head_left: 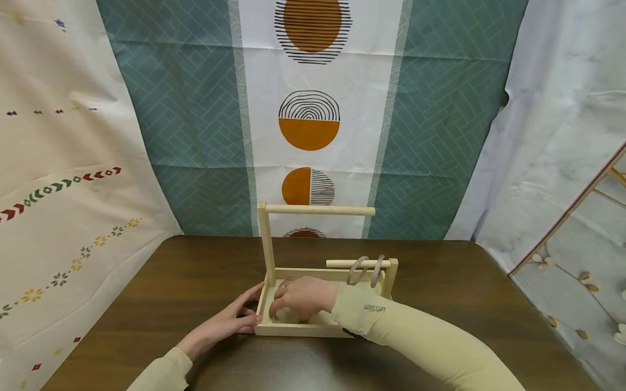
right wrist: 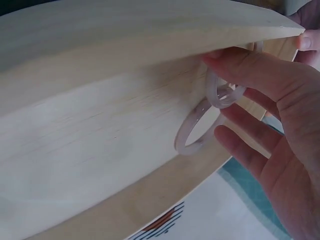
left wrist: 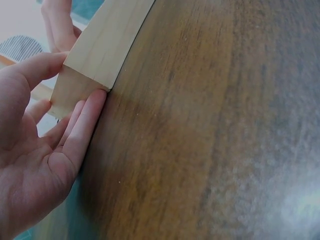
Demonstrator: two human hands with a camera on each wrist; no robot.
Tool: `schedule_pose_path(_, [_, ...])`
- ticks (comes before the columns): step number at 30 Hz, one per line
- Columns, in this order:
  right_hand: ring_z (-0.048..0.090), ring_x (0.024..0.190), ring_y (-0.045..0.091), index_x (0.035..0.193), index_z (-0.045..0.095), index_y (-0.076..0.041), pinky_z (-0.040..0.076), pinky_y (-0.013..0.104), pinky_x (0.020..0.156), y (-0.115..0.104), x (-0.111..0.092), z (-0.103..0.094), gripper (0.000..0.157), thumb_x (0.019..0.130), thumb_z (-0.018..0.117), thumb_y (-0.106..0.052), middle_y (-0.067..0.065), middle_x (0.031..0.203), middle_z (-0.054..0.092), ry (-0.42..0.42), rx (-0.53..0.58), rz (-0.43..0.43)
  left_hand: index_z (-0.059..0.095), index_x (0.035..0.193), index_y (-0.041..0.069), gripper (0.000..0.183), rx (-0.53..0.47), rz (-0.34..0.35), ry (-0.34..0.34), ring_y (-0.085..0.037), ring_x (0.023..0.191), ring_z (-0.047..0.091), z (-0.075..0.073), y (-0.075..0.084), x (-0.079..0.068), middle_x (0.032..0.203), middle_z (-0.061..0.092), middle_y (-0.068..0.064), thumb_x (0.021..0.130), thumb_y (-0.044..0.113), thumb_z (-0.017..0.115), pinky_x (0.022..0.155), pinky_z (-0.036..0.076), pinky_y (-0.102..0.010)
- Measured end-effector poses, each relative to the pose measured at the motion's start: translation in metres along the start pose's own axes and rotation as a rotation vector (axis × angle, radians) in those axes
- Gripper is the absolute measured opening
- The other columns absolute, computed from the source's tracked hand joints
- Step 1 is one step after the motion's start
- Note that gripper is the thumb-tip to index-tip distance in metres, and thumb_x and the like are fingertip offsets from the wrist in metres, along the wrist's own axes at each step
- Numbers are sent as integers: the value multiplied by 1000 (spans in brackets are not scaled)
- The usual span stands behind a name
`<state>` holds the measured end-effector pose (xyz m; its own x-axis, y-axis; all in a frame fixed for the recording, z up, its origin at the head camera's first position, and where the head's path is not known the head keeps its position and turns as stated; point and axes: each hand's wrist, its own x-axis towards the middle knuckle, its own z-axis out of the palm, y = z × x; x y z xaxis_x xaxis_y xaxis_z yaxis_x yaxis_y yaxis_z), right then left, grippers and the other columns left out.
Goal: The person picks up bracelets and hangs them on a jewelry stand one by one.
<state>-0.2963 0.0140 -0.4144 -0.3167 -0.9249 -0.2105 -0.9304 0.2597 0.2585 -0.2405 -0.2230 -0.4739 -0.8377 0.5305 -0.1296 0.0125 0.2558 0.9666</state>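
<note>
Bangle (right wrist: 215,97), pale, translucent: was inside the wooden tray (head_left: 303,329), towards its left end, apparently pinched between thumb and fingers of the right hand (head_left: 305,297). Second bangle (right wrist: 183,137), similar: lay just beside the first, near the same fingertips; whether a finger touched it could not be told. Left hand (head_left: 226,324): fingers spread, thumb and fingertips resting against the tray's left end at the near corner, seemingly as a brace. Step in hand, by judgement: picking up or setting down a bangle; which was not clear. Next move, if lifting, called for a steady pinch and a rise clear of the tray wall; if setting down, a gentle release. Lower bar (head_left: 337,263), above the tray's right end: carried two more bangles (head_left: 375,278), behind the right cuff and well apart from the left hand. Upper bar (head_left: 320,210): projected rightward from a tall post (head_left: 267,244) at the left end. Table (head_left: 440,288), dark wood grain: supported the tray. Hanging cloth (head_left: 195,108), teal and white: stood behind.
</note>
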Motion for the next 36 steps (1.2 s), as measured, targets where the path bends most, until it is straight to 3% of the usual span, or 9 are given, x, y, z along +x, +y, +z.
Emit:
schedule_pose_path(15, [57, 124, 11, 132, 58, -42, 50, 26, 99, -3, -2, -4, 65, 76, 86, -22, -14, 131, 61, -1, -19, 12, 4, 161, 22, 82, 6, -9, 7, -22, 114, 49, 0, 0, 0, 154, 17, -27, 99, 22, 60, 88, 55, -27])
schedule_pose_path(27, [57, 125, 10, 131, 58, -41, 46, 26, 106, -8, -4, -7, 68, 74, 87, -18, -14, 133, 61, -7, -36, 36, 6, 160, 24, 81, -6, -11, 1, -23, 115, 50, 2, -1, 0, 153, 18, -25, 100, 20, 59, 89, 55, -26])
schedule_pose_path(36, [61, 111, 10, 135, 57, -38, 52, 21, 91, -8, -8, -22, 69, 78, 84, -10, -14, 134, 60, 39, -4, 75, 3, 161, 20, 82, -26, 11, -8, -21, 114, 50, 1, 1, -1, 154, 16, -28, 100, 20, 58, 89, 55, -27])
